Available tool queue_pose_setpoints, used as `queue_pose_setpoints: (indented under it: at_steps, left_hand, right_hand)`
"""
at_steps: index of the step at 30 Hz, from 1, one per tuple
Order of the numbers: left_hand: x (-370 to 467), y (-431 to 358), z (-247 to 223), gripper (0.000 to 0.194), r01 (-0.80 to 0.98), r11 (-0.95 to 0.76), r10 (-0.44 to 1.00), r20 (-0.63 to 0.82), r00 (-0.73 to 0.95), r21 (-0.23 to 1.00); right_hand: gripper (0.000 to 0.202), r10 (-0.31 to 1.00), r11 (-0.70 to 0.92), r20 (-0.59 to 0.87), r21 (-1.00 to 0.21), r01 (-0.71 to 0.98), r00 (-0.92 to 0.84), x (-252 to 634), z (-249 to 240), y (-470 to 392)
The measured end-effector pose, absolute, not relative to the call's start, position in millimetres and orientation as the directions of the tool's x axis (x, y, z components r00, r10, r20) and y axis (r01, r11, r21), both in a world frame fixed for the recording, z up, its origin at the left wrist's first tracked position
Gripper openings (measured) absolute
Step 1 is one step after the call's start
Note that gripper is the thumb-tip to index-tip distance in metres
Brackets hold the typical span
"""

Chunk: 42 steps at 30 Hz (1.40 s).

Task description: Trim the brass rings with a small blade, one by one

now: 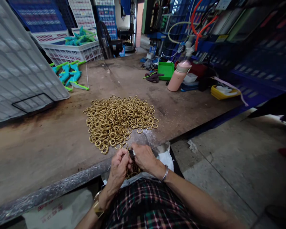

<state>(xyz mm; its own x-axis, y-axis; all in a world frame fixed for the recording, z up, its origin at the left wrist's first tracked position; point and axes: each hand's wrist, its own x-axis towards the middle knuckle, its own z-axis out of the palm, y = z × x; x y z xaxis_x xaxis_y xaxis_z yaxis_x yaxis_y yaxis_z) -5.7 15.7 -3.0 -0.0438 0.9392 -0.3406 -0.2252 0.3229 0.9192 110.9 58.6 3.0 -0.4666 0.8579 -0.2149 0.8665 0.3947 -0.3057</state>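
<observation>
My left hand [120,164] and my right hand [145,156] meet over the table's front edge. The left fingers are pinched together, and what lies in them is too small to make out. A small dark object [132,155] shows between the two hands; the right hand's fingers curl around it, and its kind cannot be told. Just beyond the hands lies a wide pile of gold-coloured rings [120,117] on the brown table [69,140]. Below the hands, more rings [134,171] sit in a white sack [166,156] at my lap, partly hidden by my hands.
A pink bottle [177,78], a green tray [166,70] and a yellow tray [225,92] stand at the back right. Teal and lime toy bows [71,74] lie beside a large whitish crate [21,63] on the left. A black fan [109,41] is behind the table.
</observation>
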Motion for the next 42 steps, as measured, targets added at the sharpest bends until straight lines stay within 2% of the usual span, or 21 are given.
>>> queue_pose_setpoints:
  at_steps: [3, 7, 11, 16, 24, 27, 29, 31, 34, 36, 39, 42]
  left_hand:
    - [-6, 10, 1, 0.031, -0.220, 0.310, 0.947, -0.320, -0.011, 0.925]
    - [-3, 1, 6, 0.027, -0.274, 0.331, 0.940, -0.291, 0.178, 0.903]
    - [-1, 6, 3, 0.027, -0.449, 0.425, 0.905, -0.366, 0.217, 0.786]
    - [-3, 16, 2, 0.028, -0.581, 0.430, 0.893, -0.421, 0.159, 0.691]
    - [-9, 20, 0, 0.016, -0.755, 0.482, 0.849, -0.448, 0.279, 0.444]
    - [-10, 22, -1, 0.023, -0.766, 0.501, 0.819, -0.507, 0.269, 0.402]
    - [-9, 24, 0, 0.025, -0.741, 0.507, 0.809, -0.539, 0.234, 0.440]
    - [-7, 26, 2, 0.027, -0.679, 0.490, 0.832, -0.527, 0.176, 0.547]
    - [-4, 27, 2, 0.028, -0.506, 0.397, 0.897, -0.439, 0.040, 0.765]
    - [-3, 28, 1, 0.030, -0.392, 0.336, 0.925, -0.379, -0.037, 0.857]
    - [-4, 28, -1, 0.034, -0.303, 0.292, 0.942, -0.328, -0.076, 0.907]
    - [-7, 26, -4, 0.033, -0.236, 0.260, 0.959, -0.280, -0.054, 0.936]
  right_hand:
    - [0.024, 0.889, 0.357, -0.190, -0.282, 0.891, -0.417, 114, 3, 65]
    - [0.030, 0.960, 0.223, -0.117, -0.229, 0.947, -0.255, 132, 2, 89]
    - [0.020, 0.980, 0.190, -0.012, -0.204, 0.960, -0.196, 144, -1, 109]
    - [0.018, 0.993, 0.109, -0.015, -0.161, 0.981, -0.113, 138, -9, 118]
    - [0.017, 0.995, 0.073, -0.046, -0.193, 0.979, -0.083, 132, -9, 125]
    - [0.016, 0.996, 0.069, -0.048, -0.210, 0.975, -0.081, 132, -9, 126]
    - [0.016, 0.996, 0.077, -0.029, -0.229, 0.970, -0.086, 134, -10, 126]
    - [0.015, 0.994, 0.110, 0.006, -0.276, 0.955, -0.113, 136, -11, 125]
    - [0.013, 0.977, 0.211, 0.071, -0.415, 0.885, -0.200, 137, -13, 119]
    - [0.013, 0.950, 0.309, 0.126, -0.520, 0.796, -0.286, 137, -13, 111]
    - [0.012, 0.882, 0.456, 0.220, -0.625, 0.634, -0.417, 135, -10, 94]
    - [0.012, 0.820, 0.528, 0.263, -0.688, 0.498, -0.508, 131, -2, 79]
